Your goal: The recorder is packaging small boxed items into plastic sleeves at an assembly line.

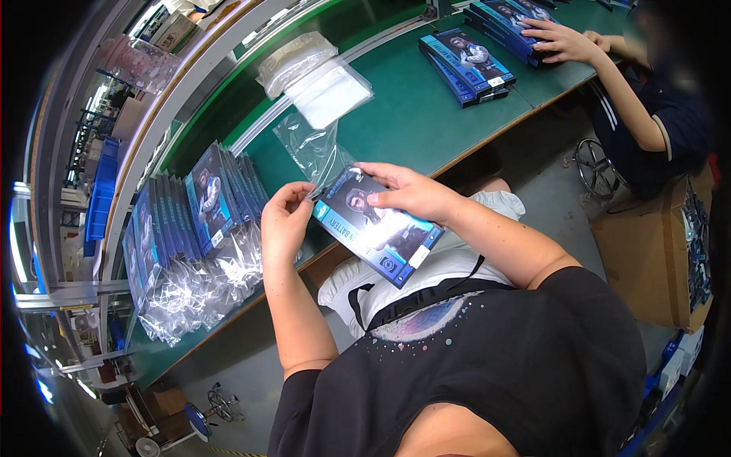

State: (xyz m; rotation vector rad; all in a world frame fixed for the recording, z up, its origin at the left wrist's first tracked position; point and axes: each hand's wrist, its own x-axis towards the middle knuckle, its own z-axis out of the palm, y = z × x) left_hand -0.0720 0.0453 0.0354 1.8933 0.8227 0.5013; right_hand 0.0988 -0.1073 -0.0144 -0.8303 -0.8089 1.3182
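Observation:
A flat blue-and-black printed box (373,232) is tilted in front of me at the table's edge. My right hand (407,190) grips it along its upper right side, thumb across the printed face. My left hand (285,221) pinches the edge of a clear plastic bag (308,148) close to the box's left corner. The bag spreads over the table beyond that corner. Whether the corner sits inside the bag's mouth I cannot tell. Farther back lies a stack of flat clear bags (327,95), with a bundled pack of bags (297,61) behind it.
Left on the green table (396,99), several boxes in clear bags (190,221) stand in rows. Back right lies a small pile of boxes (464,65). Another person's hand (560,42) rests on a box stack (502,30). A cardboard carton (640,251) stands at right.

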